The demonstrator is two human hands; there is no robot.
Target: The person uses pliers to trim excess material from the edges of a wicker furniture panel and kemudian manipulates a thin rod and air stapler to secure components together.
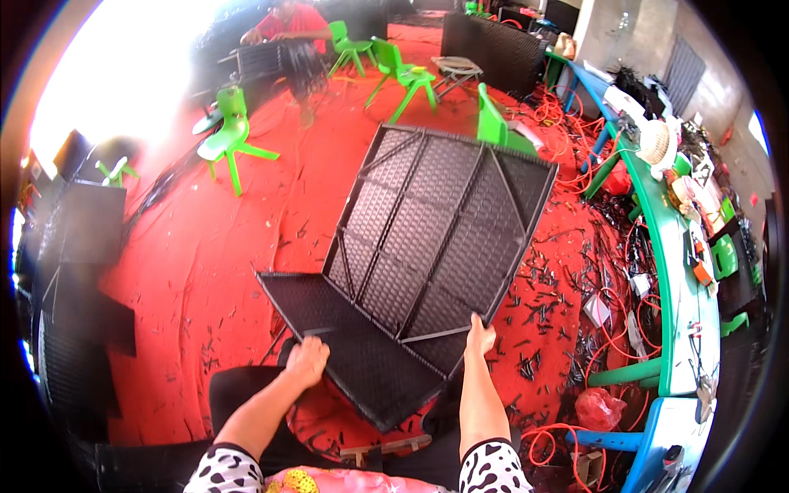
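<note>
A large black woven wicker panel (444, 222) with a dark metal frame stands tilted in front of me on the red floor (205, 263). A second, lower woven section (345, 345) joins it at an angle near my knees. My left hand (306, 361) grips the near edge of the lower section. My right hand (479, 335) holds the bottom corner of the big panel's frame. Both forearms come up from the lower edge, in black-and-white spotted sleeves.
Green plastic chairs (230, 131) stand around the floor. A person in red (288, 25) sits at the far end. A green bench (674, 271) on the right holds tools and clutter. Orange cables (608, 320) and black strip offcuts litter the floor. Dark woven pieces (78, 238) stand left.
</note>
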